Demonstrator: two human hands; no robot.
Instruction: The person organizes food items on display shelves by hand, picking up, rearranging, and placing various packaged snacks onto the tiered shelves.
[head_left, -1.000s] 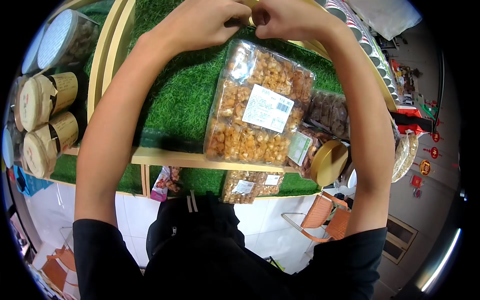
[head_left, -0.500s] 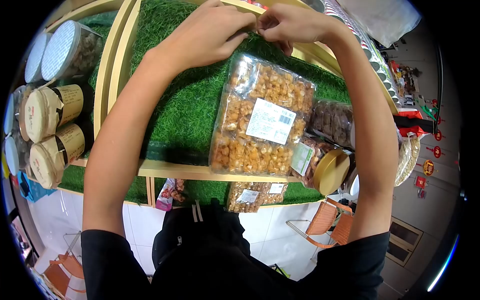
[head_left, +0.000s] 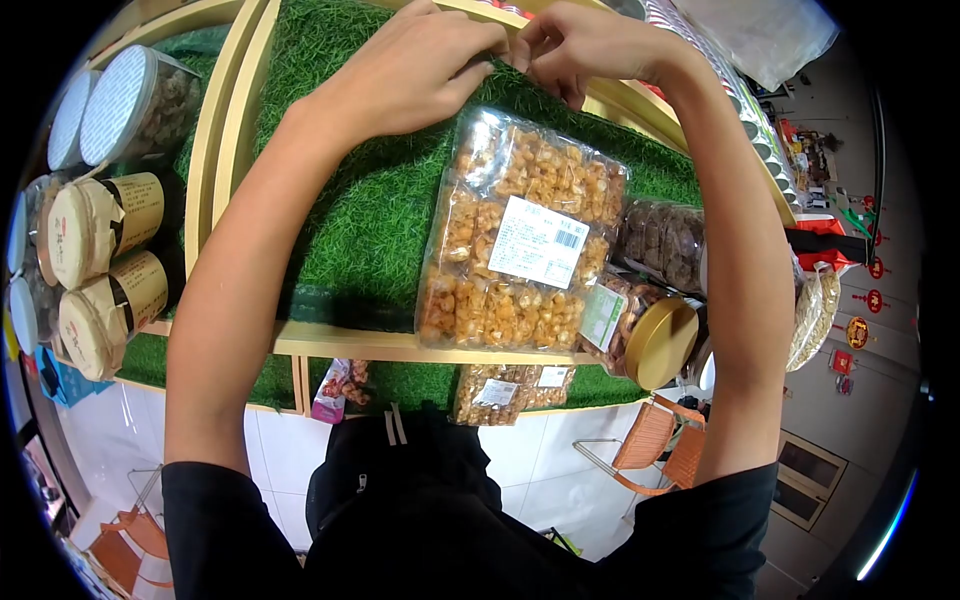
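Note:
Both my hands meet near the far edge of a wooden shelf lined with artificial grass (head_left: 350,240). My left hand (head_left: 430,65) has its fingers bent and pressed together; what they hold, if anything, is too small to make out. Close beside it, my right hand (head_left: 575,50) has its fingertips curled in a pinch, their contents also hidden. Below the hands lies a clear plastic pack of golden snack pieces (head_left: 450,240) with a white barcode label (head_left: 540,242). Neither hand touches this pack.
Right of the pack lie a jar with a gold lid (head_left: 662,343) and a package of dark food (head_left: 662,247). Paper-covered jars (head_left: 80,232) and a white-lidded tub (head_left: 120,105) stand left, past a wooden divider (head_left: 215,150). More snack packs (head_left: 490,392) sit on a lower shelf.
The fingers of my right hand have shifted slightly, the thumb and fingertips curling a little differently. My left hand stays almost in place, and the snack pack has not moved.

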